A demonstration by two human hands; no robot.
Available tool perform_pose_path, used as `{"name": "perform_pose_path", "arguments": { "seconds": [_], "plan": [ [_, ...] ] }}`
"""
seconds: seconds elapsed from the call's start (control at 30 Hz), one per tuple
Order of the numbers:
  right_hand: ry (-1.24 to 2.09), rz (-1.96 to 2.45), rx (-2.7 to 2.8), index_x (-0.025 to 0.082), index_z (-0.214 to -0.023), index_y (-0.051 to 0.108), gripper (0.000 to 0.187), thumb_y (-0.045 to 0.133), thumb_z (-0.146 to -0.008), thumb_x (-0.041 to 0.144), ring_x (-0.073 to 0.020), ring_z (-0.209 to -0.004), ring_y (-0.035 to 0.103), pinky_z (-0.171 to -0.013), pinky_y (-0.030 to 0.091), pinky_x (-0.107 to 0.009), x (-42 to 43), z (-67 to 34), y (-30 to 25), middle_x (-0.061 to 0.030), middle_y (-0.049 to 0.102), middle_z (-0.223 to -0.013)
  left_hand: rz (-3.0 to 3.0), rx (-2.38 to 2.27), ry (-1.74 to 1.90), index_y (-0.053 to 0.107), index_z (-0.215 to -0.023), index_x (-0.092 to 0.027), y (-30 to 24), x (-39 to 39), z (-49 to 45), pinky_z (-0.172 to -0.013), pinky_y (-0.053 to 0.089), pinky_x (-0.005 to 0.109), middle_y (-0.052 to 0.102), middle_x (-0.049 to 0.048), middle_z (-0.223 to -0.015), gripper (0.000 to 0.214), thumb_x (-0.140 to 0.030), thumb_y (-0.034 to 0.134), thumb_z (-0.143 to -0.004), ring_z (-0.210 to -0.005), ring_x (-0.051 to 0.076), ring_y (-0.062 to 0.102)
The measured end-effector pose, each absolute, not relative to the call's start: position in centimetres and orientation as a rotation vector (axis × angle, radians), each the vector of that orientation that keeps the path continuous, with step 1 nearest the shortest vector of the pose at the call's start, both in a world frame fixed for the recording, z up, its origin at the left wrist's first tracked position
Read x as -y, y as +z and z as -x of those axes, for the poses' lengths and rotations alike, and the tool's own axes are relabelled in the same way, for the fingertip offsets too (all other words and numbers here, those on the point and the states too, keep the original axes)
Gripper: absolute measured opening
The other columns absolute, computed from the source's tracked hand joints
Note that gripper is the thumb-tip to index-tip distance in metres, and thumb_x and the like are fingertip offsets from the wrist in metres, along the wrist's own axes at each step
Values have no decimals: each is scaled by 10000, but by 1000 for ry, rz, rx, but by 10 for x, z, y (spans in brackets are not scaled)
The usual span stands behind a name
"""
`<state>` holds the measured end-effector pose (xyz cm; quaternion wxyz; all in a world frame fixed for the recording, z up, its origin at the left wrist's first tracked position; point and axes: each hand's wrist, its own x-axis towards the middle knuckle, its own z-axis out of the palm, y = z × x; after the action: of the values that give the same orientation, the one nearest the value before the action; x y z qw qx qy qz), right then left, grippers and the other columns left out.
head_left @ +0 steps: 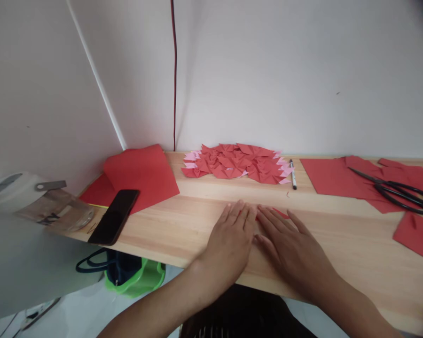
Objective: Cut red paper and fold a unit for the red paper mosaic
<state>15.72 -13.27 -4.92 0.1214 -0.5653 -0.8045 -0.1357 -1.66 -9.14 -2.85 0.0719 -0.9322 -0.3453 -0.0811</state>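
Observation:
A small piece of red paper (281,213) lies on the wooden table, mostly covered by my two hands. My left hand (232,241) rests flat on it, fingers stretched out and close together. Beside it, nearly touching, my right hand (291,246) also presses down flat, its fingers extended and the little finger spread off to the right. Only a red edge shows beyond the right fingers, so the paper's shape and folds are hidden. Behind the hands, by the wall, sits a cluster of folded red and pink paper pieces (229,162).
A marker pen (293,174) lies right of the cluster. Black scissors (402,193) rest on red paper sheets (326,176) at right, near a red square (416,234). At left are a large red sheet (144,173), a phone (114,217) and a clear plastic container (65,211).

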Motion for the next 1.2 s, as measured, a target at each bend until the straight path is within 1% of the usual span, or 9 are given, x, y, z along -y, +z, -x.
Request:
{"name": "perform_pose_path", "arguments": {
  "seconds": [0.07,0.23,0.47,0.63,0.73,0.87,1.0,1.07,1.2],
  "plan": [
    [-389,1650,2355,92,-1299,528,506,274,-975,387,-249,-1265,474,-1064,290,-485,133,-159,-49,-124,509,-1374,2839,999,-219,353,-1398,-52,-34,88,12,-1139,232,386,396,119,-1453,476,-224,310,-957,-1360,232,326],
    [-398,1628,2390,111,-1317,514,503,296,-970,402,-239,-1265,476,-1059,294,-477,132,-164,-49,-120,500,-1380,2847,1061,-265,412,-1372,-109,-42,85,13,-1126,273,389,445,75,-1425,495,-378,353,-961,-1326,227,376],
    [-409,1664,2376,109,-1316,518,501,289,-969,388,-258,-1252,488,-1049,293,-510,132,-162,-48,-123,499,-1379,2812,1090,-275,471,-1332,-106,-38,88,9,-1101,312,416,486,100,-1385,449,-331,398,-951,-1295,260,411],
    [-357,1629,2414,126,-1282,558,439,346,-958,335,-248,-1200,528,-992,383,-453,125,-170,-42,-92,566,-1328,2833,1094,-237,505,-1298,-96,-33,85,5,-1099,312,422,521,115,-1345,431,-327,415,-945,-1271,265,436],
    [-295,1617,2418,153,-1200,620,371,380,-950,287,-237,-1103,576,-932,427,-414,118,-179,-39,-73,629,-1250,2867,1093,-239,505,-1301,-149,-31,80,12,-1097,312,427,514,81,-1360,409,-319,444,-935,-1290,264,416],
    [-377,1587,2381,122,-1129,648,352,392,-949,282,-254,-1016,591,-881,436,-410,115,-187,-39,-105,656,-1170,2896,1123,-210,467,-1338,-223,-27,77,25,-1093,308,462,468,43,-1409,417,-349,419,-943,-1338,272,357],
    [-471,1571,2386,107,-1103,656,358,363,-955,249,-274,-983,589,-837,431,-418,119,-185,-39,-122,662,-1131,2849,1205,-194,468,-1338,-140,-23,82,20,-1116,270,478,455,89,-1416,446,-342,402,-947,-1369,289,299],
    [-484,1582,2380,113,-1076,666,364,341,-960,230,-271,-960,596,-823,429,-418,121,-182,-38,-120,670,-1110,2867,1118,-244,405,-1383,-120,-25,84,11,-1125,263,461,391,100,-1460,472,-328,357,-961,-1384,265,271],
    [-486,1576,2396,161,-991,688,366,325,-960,201,-278,-973,594,-823,415,-432,125,-178,-35,-102,669,-1124,2916,1079,-228,429,-1369,-103,-34,85,0,-1106,298,460,433,114,-1428,511,-395,359,-956,-1335,275,361]
  ]
}}
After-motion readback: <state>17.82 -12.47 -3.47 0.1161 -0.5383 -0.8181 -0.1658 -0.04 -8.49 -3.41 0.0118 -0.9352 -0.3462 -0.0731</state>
